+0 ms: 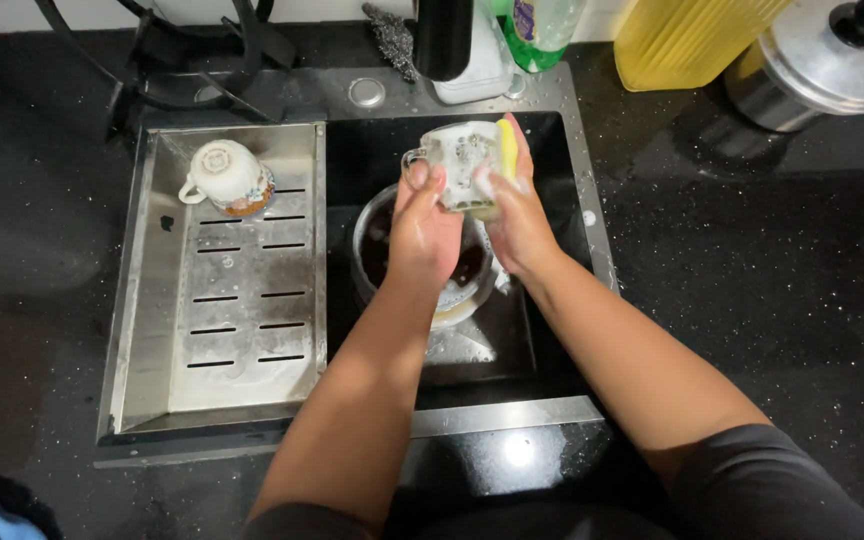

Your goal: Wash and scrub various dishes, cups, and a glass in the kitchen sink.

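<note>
Over a black sink (552, 180), seen from the head camera looking down, two bare hands hold a clear glass mug (460, 165) covered in soap suds. Left hand (422, 235) has its fingers wrapped around the mug on the handle side. Right hand (517, 215) presses a yellow sponge (507, 148) against the mug's other side, fingers closed on it. Directly below, in the basin, sits a steel pot (377, 250) holding dark liquid (some foam at its near edge). Left of the basin, a steel draining tray (242, 330) carries an upside-down patterned teacup (227, 177) at its far end. Beyond the sink stand a green dish-soap bottle (542, 30) and a steel scourer (392, 40). On the speckled black bench (752, 260), far right, rests a pot with a steel lid (822, 65), beside a yellow container (682, 40).
</note>
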